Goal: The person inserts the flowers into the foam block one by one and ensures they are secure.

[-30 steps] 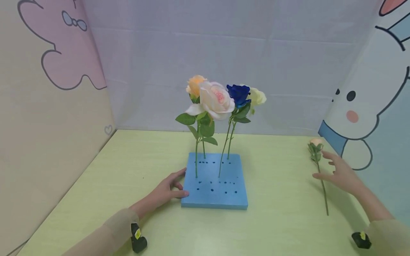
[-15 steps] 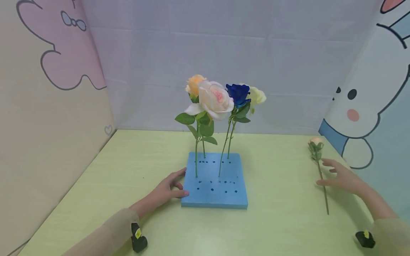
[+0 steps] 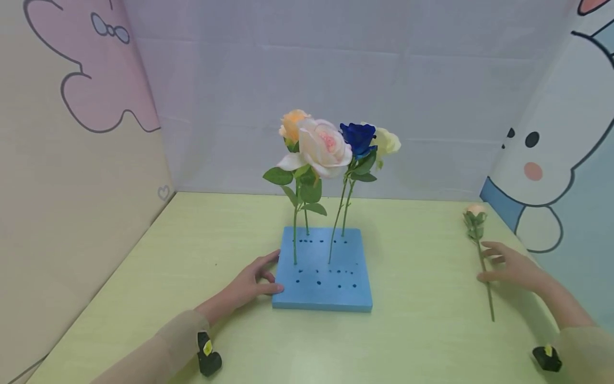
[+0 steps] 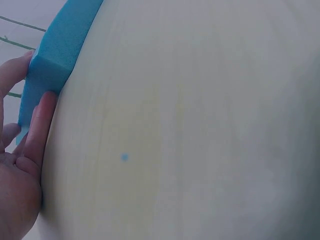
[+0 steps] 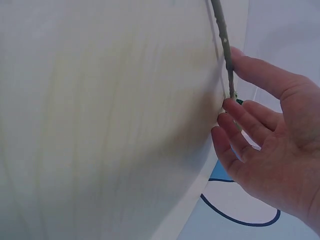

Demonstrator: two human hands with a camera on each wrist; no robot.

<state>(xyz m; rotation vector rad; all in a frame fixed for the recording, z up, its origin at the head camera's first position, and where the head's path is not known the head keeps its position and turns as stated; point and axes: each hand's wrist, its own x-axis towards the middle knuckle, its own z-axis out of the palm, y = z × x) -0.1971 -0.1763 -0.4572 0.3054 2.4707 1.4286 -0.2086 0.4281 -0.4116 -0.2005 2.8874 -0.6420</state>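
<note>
My left hand (image 3: 249,282) holds the left edge of a blue foam board (image 3: 336,298), its thumb on the top near the front corner. In the left wrist view a finger (image 4: 40,127) lies along the board's side, low by the table. At the far right a pale peach rose (image 3: 476,210) lies on the table. My right hand (image 3: 513,271) is over its stem (image 3: 490,298), thumb and fingertips apart around it. In the right wrist view the thumb tip is right at the stem (image 5: 223,35); index fingertip close beside it.
Upright in the board stand a yellow-orange rose (image 3: 291,125), a large pale pink rose (image 3: 321,149), a blue rose (image 3: 357,138) and a cream rose (image 3: 387,142). Rows of small holes dot the board. Cartoon-printed side walls (image 3: 527,149) flank the table (image 3: 417,256).
My right hand has shifted slightly toward me and to the right, down from the bloom to the stem. The left hand and the board have stayed put.
</note>
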